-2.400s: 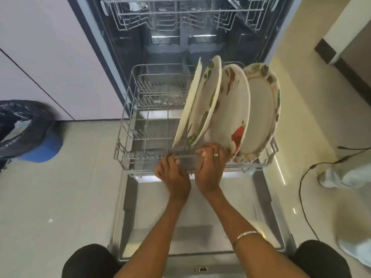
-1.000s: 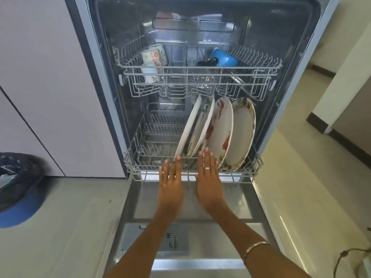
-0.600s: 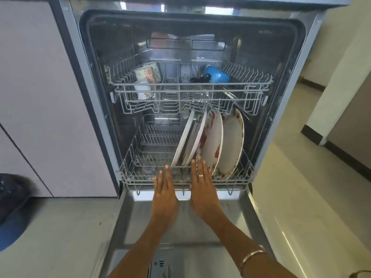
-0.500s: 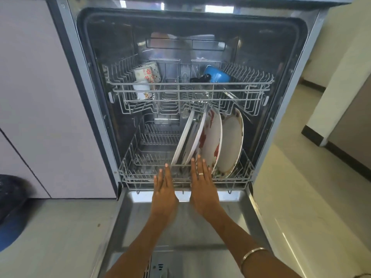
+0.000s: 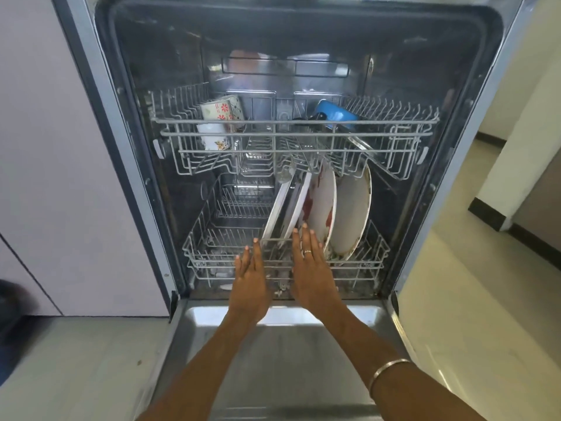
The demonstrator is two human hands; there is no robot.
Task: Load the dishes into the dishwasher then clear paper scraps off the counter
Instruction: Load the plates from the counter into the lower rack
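Both hands sit flat w/ fingers straight against the front rail of the lower rack (image 5: 212, 262), gripping nothing: left hand (image 5: 250, 281) just left of centre, right hand (image 5: 309, 268) beside it, fingertips up near the plates (image 5: 349, 214). A couple of secs ago that rack was pulled right out over the open door (image 5: 288, 344) and both hands were curled on its front edge; since then it has slid back into the tub, and the fingers have gone from curled to straight, pushing. Four plates stand on edge in the rack's right half, leaning left, their tops just under the upper rack (image 5: 294, 138). Up there sit patterned cups (image 5: 223, 109) at left and a blue dish (image 5: 335, 113) near centre-right.

Judgement: the loading part looks about done; rack seems home or nearly so, so what's left is shutting the door, then the paper scraps on the counter, which is not in view.

Room: door lies flat, forearms stretched across it, so hands must come back clear of its sides before it lifts. Plate tops vs upper rack wires look tight, can't tell if they touch. Cabinet (image 5: 60, 147) sits close on the left, open floor (image 5: 455, 299) to the right
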